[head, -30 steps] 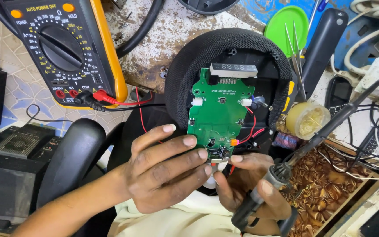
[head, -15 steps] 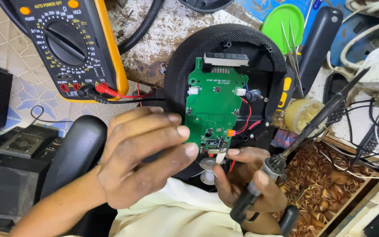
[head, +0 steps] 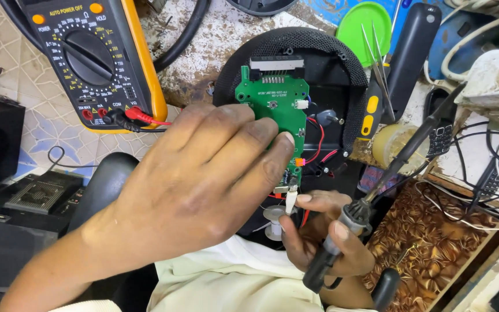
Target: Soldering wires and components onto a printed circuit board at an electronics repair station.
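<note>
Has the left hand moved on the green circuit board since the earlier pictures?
Yes. The left hand has moved up the green circuit board, toward the multimeter, covering more of it.

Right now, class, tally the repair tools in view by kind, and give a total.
Soldering iron, in the right hand: 1
Multimeter: 1
Tweezers: 1
Total: 3
The left hand holds the green circuit board, which is not counted as a tool.
</note>
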